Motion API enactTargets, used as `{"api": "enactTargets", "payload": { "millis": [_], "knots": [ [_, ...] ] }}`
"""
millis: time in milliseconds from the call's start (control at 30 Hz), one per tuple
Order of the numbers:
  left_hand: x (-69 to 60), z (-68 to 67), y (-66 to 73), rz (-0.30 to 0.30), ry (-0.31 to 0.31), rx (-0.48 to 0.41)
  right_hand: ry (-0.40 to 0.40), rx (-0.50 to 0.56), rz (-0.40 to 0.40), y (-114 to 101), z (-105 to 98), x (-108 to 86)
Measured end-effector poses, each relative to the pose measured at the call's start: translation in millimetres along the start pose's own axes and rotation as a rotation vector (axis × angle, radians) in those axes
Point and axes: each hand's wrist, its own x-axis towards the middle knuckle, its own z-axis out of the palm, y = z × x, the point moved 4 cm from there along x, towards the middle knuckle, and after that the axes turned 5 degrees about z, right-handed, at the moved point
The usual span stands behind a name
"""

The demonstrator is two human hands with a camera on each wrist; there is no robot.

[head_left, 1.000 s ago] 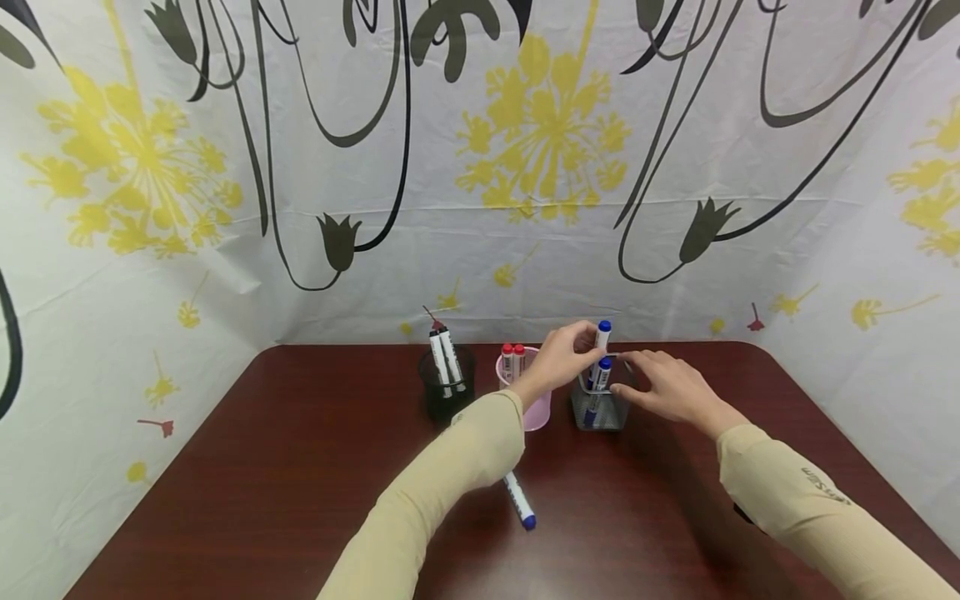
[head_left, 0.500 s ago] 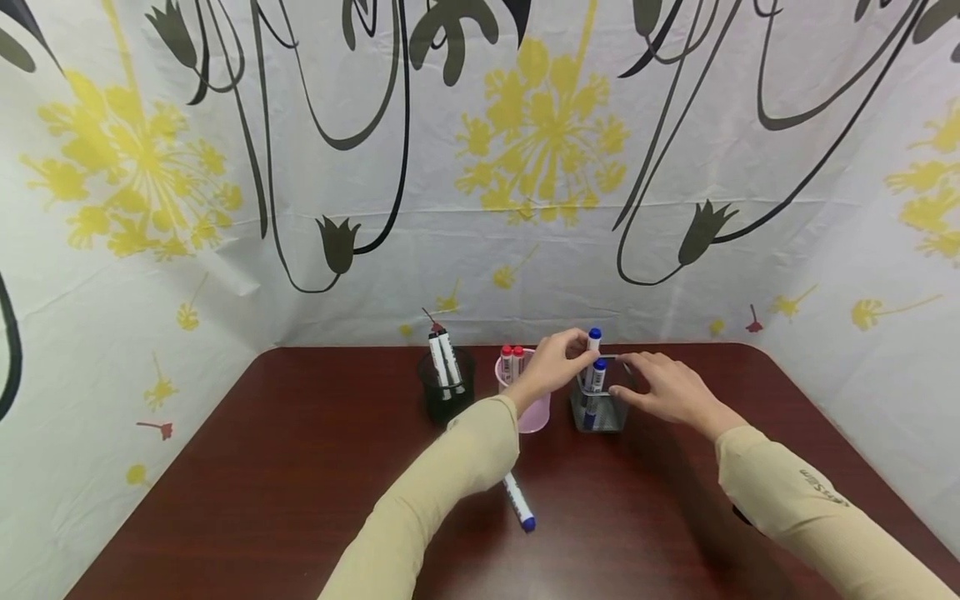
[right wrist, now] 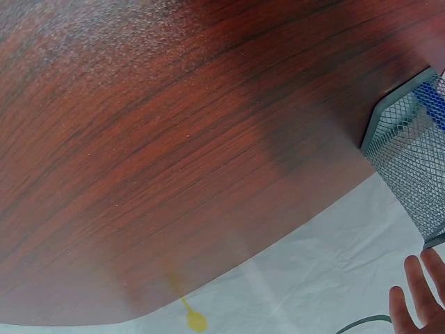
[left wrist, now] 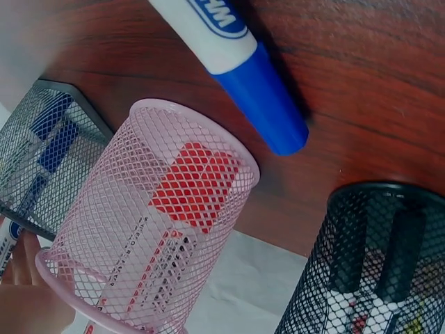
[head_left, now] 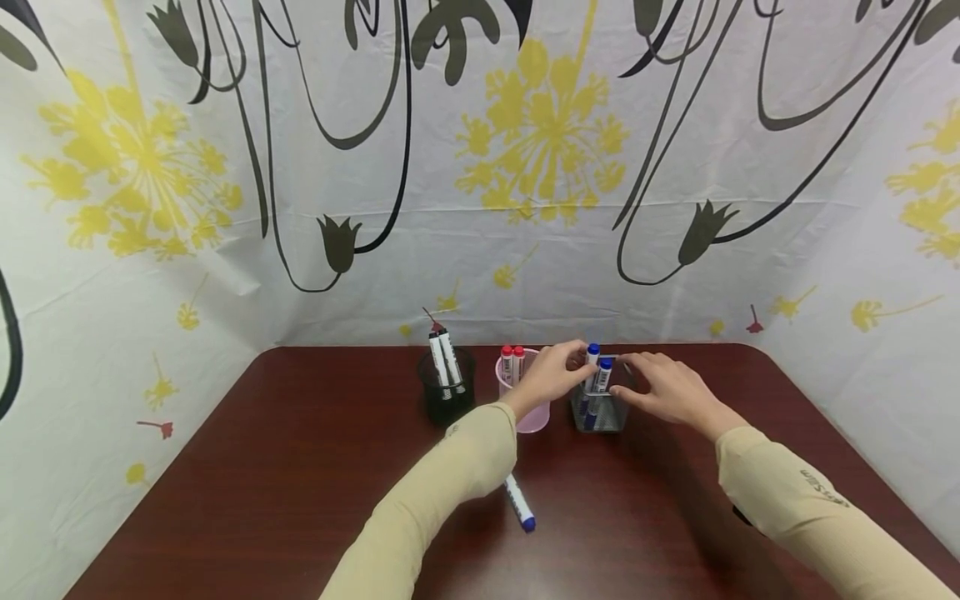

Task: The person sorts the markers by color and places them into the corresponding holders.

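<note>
My left hand (head_left: 551, 372) pinches a blue-capped marker (head_left: 592, 353), which stands cap up in the grey mesh pen holder (head_left: 617, 412). Beside it in the same holder is another blue-capped marker (head_left: 603, 375). My right hand (head_left: 666, 388) rests against the holder's right side, its thumb and extended fingers at the rim. In the right wrist view, straight fingers (right wrist: 418, 285) touch that rim. Part of my left hand (left wrist: 35, 299) shows at the lower left of the left wrist view, by a marker's white barrel.
A pink mesh pen holder (head_left: 534, 418) with red-capped markers (head_left: 513, 360) stands left of the grey one. Farther left, a black mesh pen holder (head_left: 438, 407) contains black-capped markers (head_left: 446, 358). Another blue-capped marker (head_left: 519, 502) lies on the brown table (head_left: 300, 483), partly behind my left sleeve.
My left hand has lowered the blue-capped marker into the grey holder, so its cap sits lower, and has shifted slightly left. The right hand stays at the rim.
</note>
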Motion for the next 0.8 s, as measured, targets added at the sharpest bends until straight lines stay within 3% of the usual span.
{"api": "enactTargets", "payload": {
  "millis": [267,367,567,800],
  "knots": [
    [-0.8,-1.0,4.9,0.041,-0.023,0.136,0.005,0.005,-0.005,-0.3,-0.3,0.1],
    [-1.0,-0.9,5.2,0.042,-0.026,0.146,0.005,0.004,-0.005,-0.6,-0.2,0.1],
    [-1.6,-3.2,5.5,0.054,-0.009,0.097,0.004,0.008,-0.005,-0.7,0.3,0.1],
    [-8.9,-15.3,12.9,0.071,0.017,-0.034,-0.001,0.001,0.001,-0.1,0.6,0.4]
  ]
}}
